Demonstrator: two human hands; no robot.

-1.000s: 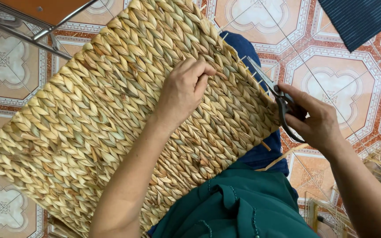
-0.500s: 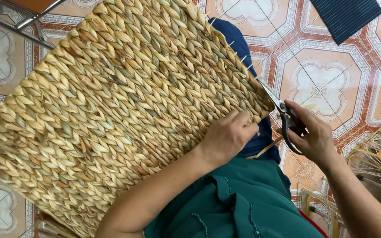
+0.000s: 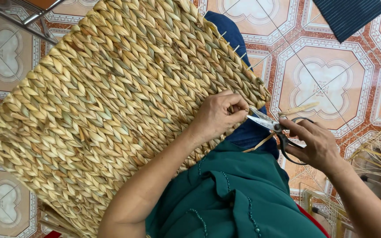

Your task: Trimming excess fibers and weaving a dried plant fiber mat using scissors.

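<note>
Straw-coloured braided fibre makes up the big woven mat [image 3: 111, 110], which fills the left and middle of the view, lying slantwise over the patterned tiled floor [image 3: 327, 83] and the person's lap in green cloth [image 3: 239, 194]. At the mat's right edge the left hand [image 3: 219, 117] curls its fingers shut, pinching a bit of the weave. Just right of it, the right hand [image 3: 316, 143] grips black-handled scissors [image 3: 278, 130], fingers through the loops, blades slightly apart and pointing at the pinched spot.
</note>
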